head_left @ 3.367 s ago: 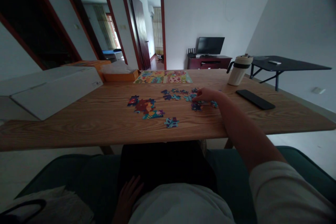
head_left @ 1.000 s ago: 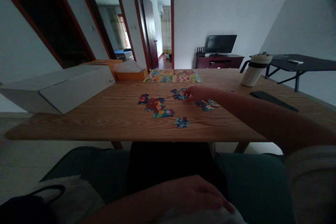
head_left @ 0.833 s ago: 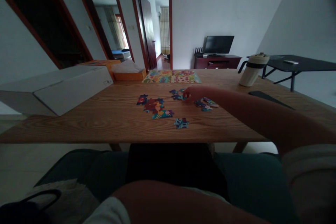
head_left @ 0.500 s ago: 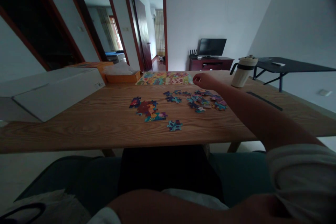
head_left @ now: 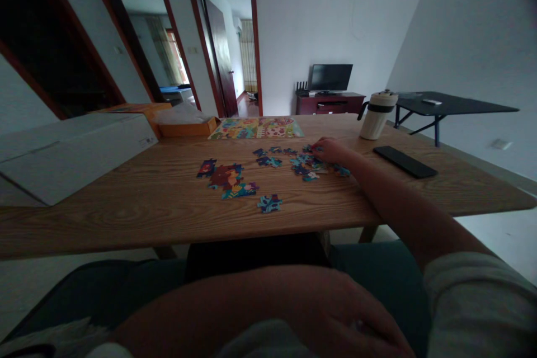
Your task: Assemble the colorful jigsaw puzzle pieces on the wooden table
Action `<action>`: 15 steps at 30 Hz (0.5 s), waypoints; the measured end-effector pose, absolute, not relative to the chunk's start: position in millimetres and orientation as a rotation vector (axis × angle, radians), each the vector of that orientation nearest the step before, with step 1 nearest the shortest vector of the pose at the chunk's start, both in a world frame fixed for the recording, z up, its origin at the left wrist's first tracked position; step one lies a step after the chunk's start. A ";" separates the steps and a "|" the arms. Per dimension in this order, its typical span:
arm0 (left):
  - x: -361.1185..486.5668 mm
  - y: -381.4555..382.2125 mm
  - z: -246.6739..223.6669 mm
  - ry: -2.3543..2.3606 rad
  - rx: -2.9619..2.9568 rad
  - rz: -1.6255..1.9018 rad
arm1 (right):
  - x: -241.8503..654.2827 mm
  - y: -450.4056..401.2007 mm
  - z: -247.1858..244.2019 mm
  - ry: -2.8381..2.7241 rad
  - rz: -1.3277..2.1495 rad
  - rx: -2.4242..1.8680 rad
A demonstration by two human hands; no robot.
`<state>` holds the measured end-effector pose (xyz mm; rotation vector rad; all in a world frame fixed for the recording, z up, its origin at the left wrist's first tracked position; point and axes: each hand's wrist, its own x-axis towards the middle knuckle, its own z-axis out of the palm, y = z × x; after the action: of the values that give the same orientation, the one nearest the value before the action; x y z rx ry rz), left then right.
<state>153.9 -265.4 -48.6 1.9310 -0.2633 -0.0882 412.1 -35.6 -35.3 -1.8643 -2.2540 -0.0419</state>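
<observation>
puzzle pieces (head_left: 302, 161) mid-table (head_left: 126, 212), mug (head_left: 375, 115) right, box (head_left: 67, 151) left

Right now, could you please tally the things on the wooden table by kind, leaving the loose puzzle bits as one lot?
White box: 1
Orange box: 1
Puzzle picture sheet: 1
Joined puzzle cluster: 1
Lot of loose pieces, under the right hand: 1
Mug: 1
Phone: 1
Total: 7

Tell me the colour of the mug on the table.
Cream mug with a dark band, in the head view.
</observation>
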 end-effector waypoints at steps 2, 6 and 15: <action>127.0 -222.7 -7.1 -0.108 2.050 0.002 | 418.7 -30.6 -34.7 -2.206 -0.051 -1.895; 82.8 -102.9 25.8 0.452 2.439 0.369 | 431.6 -18.0 -30.7 -2.072 0.380 -2.025; -6.6 20.3 -12.6 1.437 2.257 0.919 | 426.2 1.2 -35.5 -2.035 0.226 -2.018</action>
<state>-6.6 20.3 -12.6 2.2569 1.4366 0.9191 426.2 1.2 -35.5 -2.0184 -2.0352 0.2264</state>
